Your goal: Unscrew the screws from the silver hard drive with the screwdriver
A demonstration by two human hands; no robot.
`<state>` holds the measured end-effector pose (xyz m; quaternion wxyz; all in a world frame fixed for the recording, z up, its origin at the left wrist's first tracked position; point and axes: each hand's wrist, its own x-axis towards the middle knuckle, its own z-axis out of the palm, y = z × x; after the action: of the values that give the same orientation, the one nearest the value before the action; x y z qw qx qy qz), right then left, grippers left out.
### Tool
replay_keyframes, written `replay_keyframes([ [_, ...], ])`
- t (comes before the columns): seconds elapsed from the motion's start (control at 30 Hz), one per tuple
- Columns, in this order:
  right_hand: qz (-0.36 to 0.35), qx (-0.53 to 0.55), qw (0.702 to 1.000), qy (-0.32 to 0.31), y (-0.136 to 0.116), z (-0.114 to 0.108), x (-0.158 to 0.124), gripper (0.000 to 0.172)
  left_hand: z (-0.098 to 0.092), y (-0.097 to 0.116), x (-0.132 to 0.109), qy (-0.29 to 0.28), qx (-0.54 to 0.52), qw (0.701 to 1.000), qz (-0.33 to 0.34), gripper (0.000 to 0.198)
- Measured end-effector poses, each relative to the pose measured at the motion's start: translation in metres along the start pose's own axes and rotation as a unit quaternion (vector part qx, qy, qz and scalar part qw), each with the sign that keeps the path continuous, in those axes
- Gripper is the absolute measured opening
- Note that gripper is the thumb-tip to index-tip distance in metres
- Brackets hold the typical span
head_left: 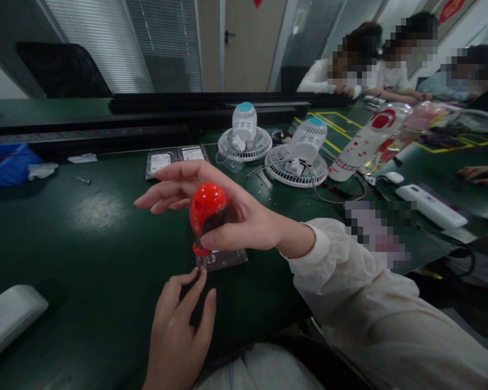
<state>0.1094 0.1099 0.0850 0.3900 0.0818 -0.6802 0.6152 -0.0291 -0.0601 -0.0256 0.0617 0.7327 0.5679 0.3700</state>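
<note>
As the right hand (244, 225) grips the red plastic-handled screwdriver (206, 212) over the silver hard drive (228, 259), I'd keep it plumb. The left hand (179, 330) is pinched shut at its six-o'clock corner.

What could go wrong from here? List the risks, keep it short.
1. The left hand has its fingertips right beside the lower end of the screwdriver on the hard drive; a slip could jab them.
2. The right hand grips the red handle with several fingers spread, so the tool may tilt off.
3. The drive lies loose on the smooth green table, only lightly steadied, so it might slide.
</note>
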Motion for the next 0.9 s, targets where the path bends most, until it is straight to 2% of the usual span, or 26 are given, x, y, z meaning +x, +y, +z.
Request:
replay_keyframes([
  [0.07, 0.057, -0.01, 0.998, -0.006, -0.007, 0.001, -0.001, 0.051, 0.0, 0.0, 0.0, -0.001, -0.003, 1.0, -0.005, 0.032],
  [0.17, 0.1, -0.05, 0.993, 0.037, -0.015, 0.003, -0.002, 0.034, -0.001, 0.001, -0.001, -0.003, -0.002, 1.0, -0.011, 0.032],
  [0.27, 0.073, -0.099, 0.99, 0.07, -0.015, 0.001, 0.0, 0.039, -0.001, 0.002, -0.001, -0.005, 0.003, 1.0, -0.015, 0.032],
  [0.37, 0.064, -0.105, 0.991, 0.042, -0.015, -0.004, 0.001, 0.043, -0.001, 0.002, 0.0, -0.004, 0.005, 1.0, -0.016, 0.032],
  [0.57, 0.072, -0.029, 0.997, -0.006, -0.017, -0.01, -0.002, 0.055, -0.001, 0.004, 0.0, -0.002, 0.002, 1.0, -0.022, 0.031],
  [0.63, 0.088, -0.027, 0.996, -0.008, -0.018, -0.009, -0.002, 0.049, -0.001, 0.005, 0.001, -0.002, 0.003, 1.0, -0.023, 0.031],
  [0.73, 0.133, -0.055, 0.989, 0.031, -0.02, -0.005, 0.001, 0.036, -0.001, 0.007, 0.002, -0.003, 0.007, 1.0, -0.026, 0.03],
  [0.83, 0.136, -0.09, 0.983, 0.084, -0.024, -0.001, 0.002, 0.038, 0.0, 0.009, 0.003, -0.002, 0.008, 0.999, -0.031, 0.029],
  [0.9, 0.12, -0.095, 0.985, 0.083, -0.026, -0.001, 0.001, 0.043, 0.0, 0.009, 0.003, 0.003, 0.009, 0.999, -0.033, 0.029],
])
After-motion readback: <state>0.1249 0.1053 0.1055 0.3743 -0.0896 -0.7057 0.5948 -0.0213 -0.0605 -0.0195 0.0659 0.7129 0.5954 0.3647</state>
